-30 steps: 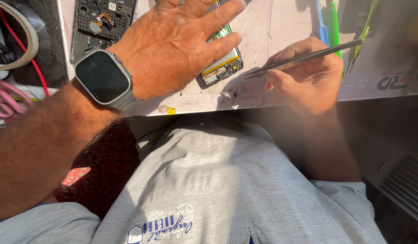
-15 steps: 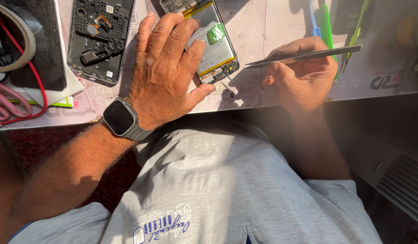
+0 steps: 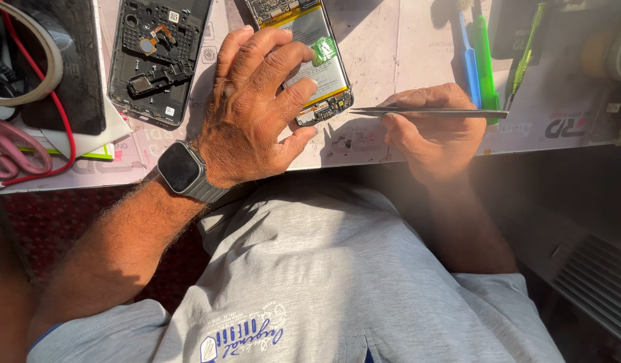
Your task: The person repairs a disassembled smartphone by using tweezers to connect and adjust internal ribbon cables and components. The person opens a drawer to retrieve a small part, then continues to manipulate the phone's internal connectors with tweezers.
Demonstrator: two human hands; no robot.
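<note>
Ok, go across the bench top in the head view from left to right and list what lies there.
Pink scissors → black phone back frame → left hand pressing on the opened phone → right hand holding the tweezers → blue pry tool → green pry tool.

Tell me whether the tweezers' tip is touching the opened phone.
Apart. The head view shows bare mat between the tip of the tweezers, held in the right hand, and the bottom corner of the opened phone.
</note>
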